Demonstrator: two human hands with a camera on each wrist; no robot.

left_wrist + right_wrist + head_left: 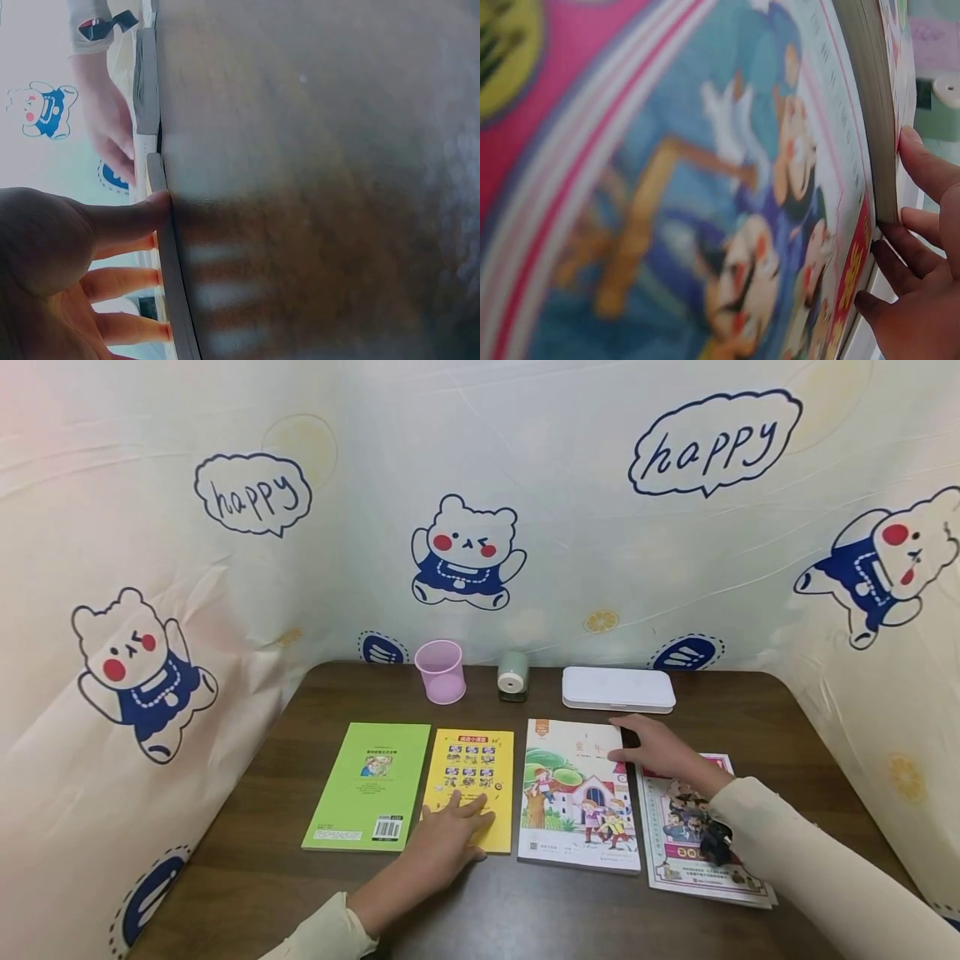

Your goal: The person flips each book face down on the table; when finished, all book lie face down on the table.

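Four books lie side by side on the brown table [480, 910]. My left hand [444, 842] rests on the lower part of the yellow book [487, 802], fingers spread. The left wrist view shows its thumb [135, 217] against the book's edge. My right hand [660, 750] touches the upper right corner of the white illustrated book [577, 793]. In the right wrist view, the right fingers [904, 259] reach the book's thick side, partly hidden. A pink-bordered comic-style book [671, 860] lies under the right forearm; the green book [367, 785] is at far left.
Behind the books stand a pink cup [442, 677], a green pencil sharpener [513, 677] and a white case [618, 689]. A printed cloth [360, 568] with bears hangs around the table. A small black object [716, 842] shows by the right sleeve.
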